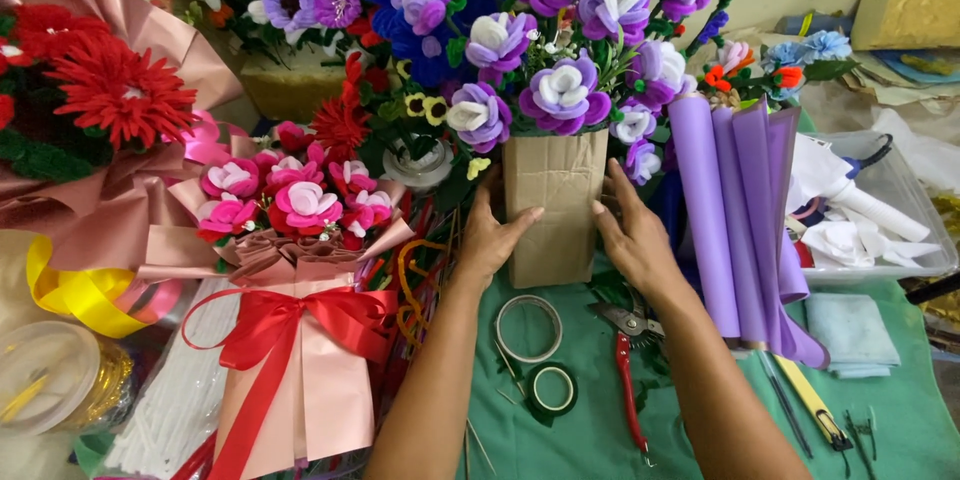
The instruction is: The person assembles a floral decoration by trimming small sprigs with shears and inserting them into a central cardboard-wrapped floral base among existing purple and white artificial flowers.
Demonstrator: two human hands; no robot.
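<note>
1. A finished pink bouquet (pixel 290 240), wrapped and tied with a red ribbon, was seen at the left.
2. The left hand (pixel 492 238) and right hand (pixel 632 235) were pressed flat, fingers open, against the sides of a cardboard box (pixel 553 205).
3. The box, upright at the middle of the green surface (pixel 900 420), was already filled with purple and white flowers (pixel 560 90); judging by the bare cardboard, wrapping remained.
4. Purple paper rolls (pixel 735 210) were propped just right.

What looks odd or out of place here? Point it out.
Nothing looks damaged or spilled. The cardboard box of purple flowers stands upright between the left hand and right hand. The red-handled cutters and tape rolls simply lie loose on the green cloth.
</note>
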